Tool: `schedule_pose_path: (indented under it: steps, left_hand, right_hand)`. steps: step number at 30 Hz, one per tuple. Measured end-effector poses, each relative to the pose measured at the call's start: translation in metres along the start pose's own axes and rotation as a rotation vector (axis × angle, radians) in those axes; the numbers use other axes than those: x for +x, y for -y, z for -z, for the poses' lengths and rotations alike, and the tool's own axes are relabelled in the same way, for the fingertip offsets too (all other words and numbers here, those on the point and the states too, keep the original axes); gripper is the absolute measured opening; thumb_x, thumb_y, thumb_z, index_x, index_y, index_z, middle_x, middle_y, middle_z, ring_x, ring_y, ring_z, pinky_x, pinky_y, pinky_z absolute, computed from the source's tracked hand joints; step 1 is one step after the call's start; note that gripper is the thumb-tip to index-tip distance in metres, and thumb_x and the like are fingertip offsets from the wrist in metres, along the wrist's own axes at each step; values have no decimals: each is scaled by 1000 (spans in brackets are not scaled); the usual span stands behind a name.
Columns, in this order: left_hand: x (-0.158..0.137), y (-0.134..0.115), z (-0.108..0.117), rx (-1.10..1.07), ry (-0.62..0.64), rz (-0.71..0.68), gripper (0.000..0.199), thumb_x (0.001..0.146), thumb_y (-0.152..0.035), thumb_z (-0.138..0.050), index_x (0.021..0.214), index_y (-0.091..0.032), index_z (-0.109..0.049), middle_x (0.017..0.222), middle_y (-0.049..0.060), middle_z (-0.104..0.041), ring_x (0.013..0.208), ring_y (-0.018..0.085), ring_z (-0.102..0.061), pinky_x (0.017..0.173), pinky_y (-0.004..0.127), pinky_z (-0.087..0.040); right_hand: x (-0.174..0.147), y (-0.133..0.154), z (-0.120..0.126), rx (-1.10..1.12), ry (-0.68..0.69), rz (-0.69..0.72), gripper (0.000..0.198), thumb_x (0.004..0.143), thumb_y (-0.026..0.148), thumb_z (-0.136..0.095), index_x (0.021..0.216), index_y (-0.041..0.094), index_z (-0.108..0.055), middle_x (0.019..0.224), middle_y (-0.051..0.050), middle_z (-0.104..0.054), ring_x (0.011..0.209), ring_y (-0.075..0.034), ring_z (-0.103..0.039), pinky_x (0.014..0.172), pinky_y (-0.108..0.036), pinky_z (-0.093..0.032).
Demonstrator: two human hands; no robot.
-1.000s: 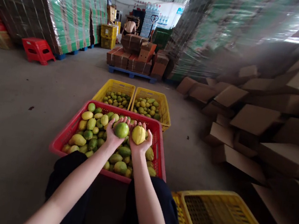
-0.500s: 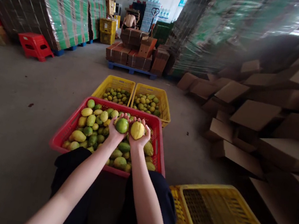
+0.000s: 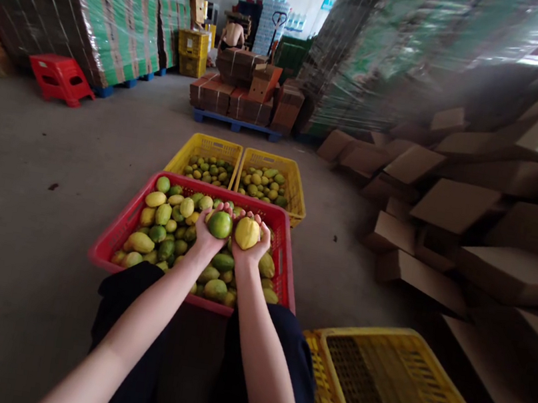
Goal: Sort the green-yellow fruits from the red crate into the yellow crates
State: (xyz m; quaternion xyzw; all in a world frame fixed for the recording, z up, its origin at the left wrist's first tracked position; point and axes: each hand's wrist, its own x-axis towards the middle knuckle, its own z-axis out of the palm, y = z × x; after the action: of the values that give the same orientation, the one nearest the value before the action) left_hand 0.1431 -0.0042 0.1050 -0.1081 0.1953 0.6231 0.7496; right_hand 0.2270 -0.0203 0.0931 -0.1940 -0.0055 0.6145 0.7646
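My left hand (image 3: 209, 241) cups a round, glossy green citrus-like fruit (image 3: 219, 225), palm turned up and fingers curled behind it. Beside it, my right hand (image 3: 251, 254) holds a lumpy, ribbed yellow citrus-like fruit (image 3: 247, 233), with the thumb along its right side. The two hands sit close together, over a red plastic crate (image 3: 119, 223). Many fruits (image 3: 141, 242) fill that crate, green to yellow, some round and some long. My forearms and hands hide part of them.
Two yellow crates (image 3: 300, 186) with similar fruit stand behind the red one. Another yellow crate (image 3: 359, 376) is by my right knee. Flattened cardboard boxes (image 3: 455, 206) heap up at right. A red stool (image 3: 62, 78), a loaded blue pallet (image 3: 235, 122) and a person (image 3: 233, 34) are farther back.
Both hands keep hold of the same two fruits, almost unmoved. The view has shifted very slightly; nothing was picked up or let go.
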Motion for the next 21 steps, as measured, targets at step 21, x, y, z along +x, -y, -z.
schedule_pose_path:
  steps: [21]
  left_hand:
    - [-6,-20,9,24,-47,-37,33,83,-20,-43,106,-15,-67,81,7,-71,74,17,-70,77,31,-58]
  right_hand:
    - [10,-1,18,-252,-45,-174,17,70,30,-55,84,22,-61,79,-2,-71,81,-20,-69,80,-41,-58]
